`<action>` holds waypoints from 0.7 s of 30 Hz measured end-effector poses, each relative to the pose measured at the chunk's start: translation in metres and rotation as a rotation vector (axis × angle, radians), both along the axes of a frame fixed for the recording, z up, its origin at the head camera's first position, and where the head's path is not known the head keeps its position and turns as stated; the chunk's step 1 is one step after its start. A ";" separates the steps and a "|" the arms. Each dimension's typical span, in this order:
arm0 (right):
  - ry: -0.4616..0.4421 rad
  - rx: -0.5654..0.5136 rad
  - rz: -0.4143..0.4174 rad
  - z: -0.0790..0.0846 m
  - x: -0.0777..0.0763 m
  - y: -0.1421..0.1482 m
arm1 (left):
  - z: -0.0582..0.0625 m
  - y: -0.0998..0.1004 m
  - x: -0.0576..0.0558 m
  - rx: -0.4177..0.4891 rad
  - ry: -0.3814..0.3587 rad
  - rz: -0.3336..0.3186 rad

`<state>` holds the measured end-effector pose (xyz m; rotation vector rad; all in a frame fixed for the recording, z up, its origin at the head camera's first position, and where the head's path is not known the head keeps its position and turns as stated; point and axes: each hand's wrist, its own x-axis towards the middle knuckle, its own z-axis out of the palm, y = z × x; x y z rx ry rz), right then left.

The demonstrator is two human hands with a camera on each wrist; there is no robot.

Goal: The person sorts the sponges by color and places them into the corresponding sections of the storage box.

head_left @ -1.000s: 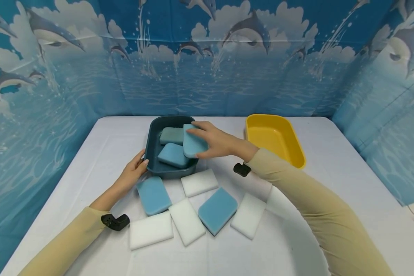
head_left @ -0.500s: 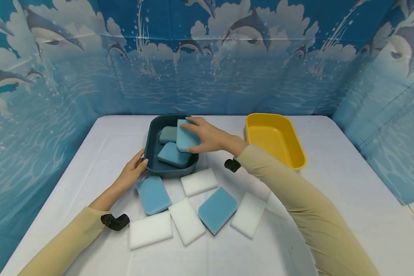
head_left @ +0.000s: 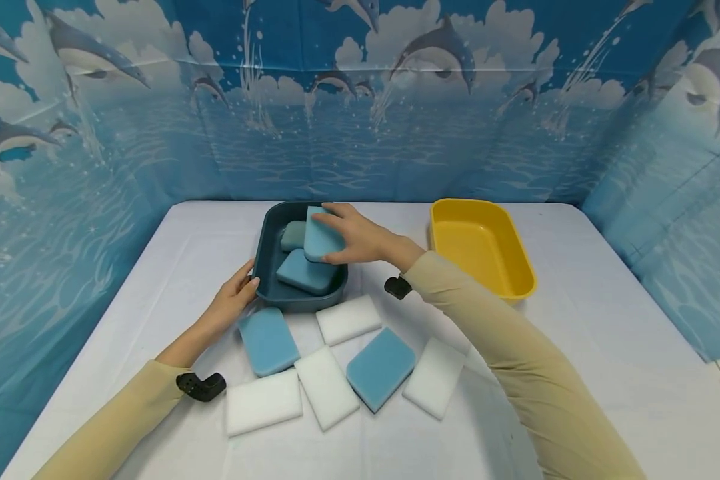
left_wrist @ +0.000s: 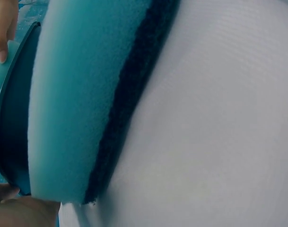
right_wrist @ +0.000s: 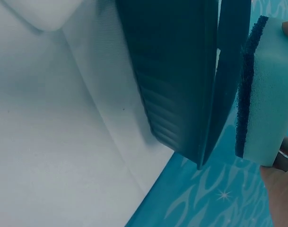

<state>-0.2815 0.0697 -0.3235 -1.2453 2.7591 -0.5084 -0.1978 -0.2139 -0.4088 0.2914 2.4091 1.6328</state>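
Note:
My right hand [head_left: 363, 235] grips a blue sponge [head_left: 321, 235] over the right part of a dark teal tub [head_left: 266, 267]. In the right wrist view, that sponge [right_wrist: 271, 90] shows a dark scouring layer, and the fingers hold its edges above the tub's rim. Two more sponges lie inside the tub: a blue one [head_left: 305, 272] in front and a greyer one [head_left: 293, 236] behind, partly hidden by the held one. My left hand [head_left: 233, 295] holds the tub's left wall, thumb at the rim. Just in front of the tub lies a blue sponge [head_left: 269, 341].
On the white table [head_left: 174, 267], several white sponges [head_left: 327, 387] and another blue sponge [head_left: 381, 369] lie in front of the tub. A yellow tub [head_left: 483, 247] stands at the back right. Behind the table hangs a dolphin-print cloth [head_left: 360, 147].
My right hand has moved left with the blue sponge, from the tub's right rim to further over its inside. My left hand has stayed on the tub.

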 end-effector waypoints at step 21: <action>0.003 -0.007 -0.027 -0.014 -0.015 -0.006 | 0.002 0.000 0.000 -0.004 -0.004 -0.014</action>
